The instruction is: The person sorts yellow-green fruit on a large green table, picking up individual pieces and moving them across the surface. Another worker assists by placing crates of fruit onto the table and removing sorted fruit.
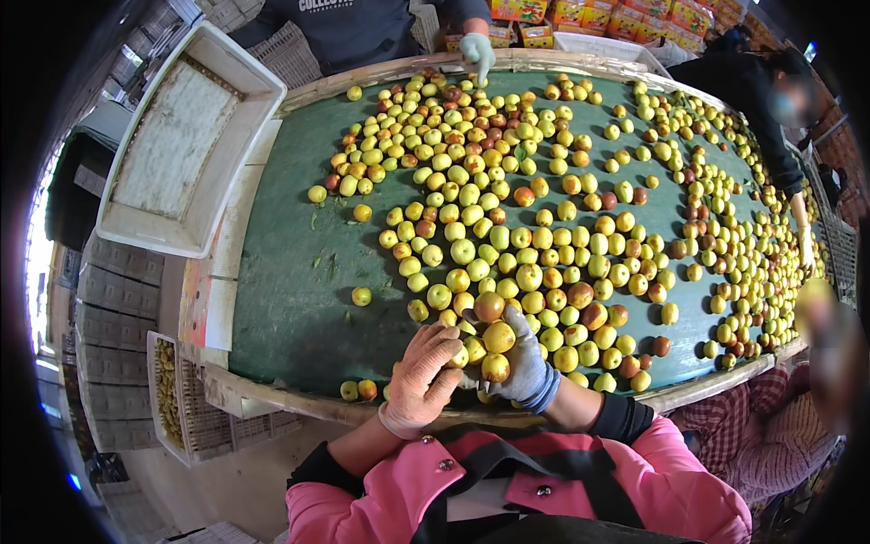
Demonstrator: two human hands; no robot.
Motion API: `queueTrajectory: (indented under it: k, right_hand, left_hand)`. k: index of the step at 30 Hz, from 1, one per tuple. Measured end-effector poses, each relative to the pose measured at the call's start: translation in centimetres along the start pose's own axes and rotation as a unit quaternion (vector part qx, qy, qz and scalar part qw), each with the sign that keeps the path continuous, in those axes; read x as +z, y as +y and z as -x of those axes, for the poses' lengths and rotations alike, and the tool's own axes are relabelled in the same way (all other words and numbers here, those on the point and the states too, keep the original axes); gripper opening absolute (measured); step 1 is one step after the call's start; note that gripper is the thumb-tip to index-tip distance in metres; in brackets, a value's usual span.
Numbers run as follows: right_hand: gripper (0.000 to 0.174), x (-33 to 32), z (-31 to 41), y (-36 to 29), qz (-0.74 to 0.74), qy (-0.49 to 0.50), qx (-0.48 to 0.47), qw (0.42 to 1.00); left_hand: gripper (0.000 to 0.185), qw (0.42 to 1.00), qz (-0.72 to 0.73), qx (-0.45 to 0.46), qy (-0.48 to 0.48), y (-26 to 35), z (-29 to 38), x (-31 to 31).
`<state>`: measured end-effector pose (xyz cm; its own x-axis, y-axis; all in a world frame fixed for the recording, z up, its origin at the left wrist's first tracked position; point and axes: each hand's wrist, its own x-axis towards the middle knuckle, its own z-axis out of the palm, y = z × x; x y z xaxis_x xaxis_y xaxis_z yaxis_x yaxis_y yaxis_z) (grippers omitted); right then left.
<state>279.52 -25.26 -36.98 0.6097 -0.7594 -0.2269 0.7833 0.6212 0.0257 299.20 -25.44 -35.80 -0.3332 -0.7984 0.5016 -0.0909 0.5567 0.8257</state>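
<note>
My left hand, in an orange-toned glove, curls its fingers and thumb about a yellow-green jujube at the near edge of the table. Beside it, my right hand wears a grey-blue knit glove and cups several jujubes against its palm and fingers. One of these, a browner jujube, sits by the fingertips. The hands almost meet, and the fruit hides parts of their fingers. Loose yellow-green and reddish jujubes spread over the green table surface just beyond them.
A white plastic bin rests at the table's left end. Below it stands a crate holding fruit. Across the table a co-worker's gloved hand touches jujubes; another gloved hand reaches in at right. A raised rim borders the table.
</note>
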Motion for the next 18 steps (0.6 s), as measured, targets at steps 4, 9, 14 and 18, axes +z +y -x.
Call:
queueTrajectory:
  k: [4,9,14,18]
  right_hand:
    - [0.061,-0.6,0.0,0.7,-0.048,-0.023,0.039,0.998]
    - [0.067,1.0,0.0,2.1,-0.119,-0.059,0.149,0.980]
    - [0.079,0.1,-0.1,2.9,-0.058,-0.087,0.213,0.971]
    - [0.074,1.1,-0.4,2.8,0.003,-0.097,0.236,0.967]
  left_hand:
    - [0.032,0.999,0.020,0.035,-0.027,-0.1,-0.9,-1.9]
    - [0.030,0.970,0.037,-0.227,0.072,-3.9,-3.9,-3.5]
    - [0.036,0.936,-0.276,-0.177,-0.126,-12.6,-10.9,-2.2]
    - [0.039,0.836,-0.395,-0.229,-0.303,-12.8,-14.7,0.0]
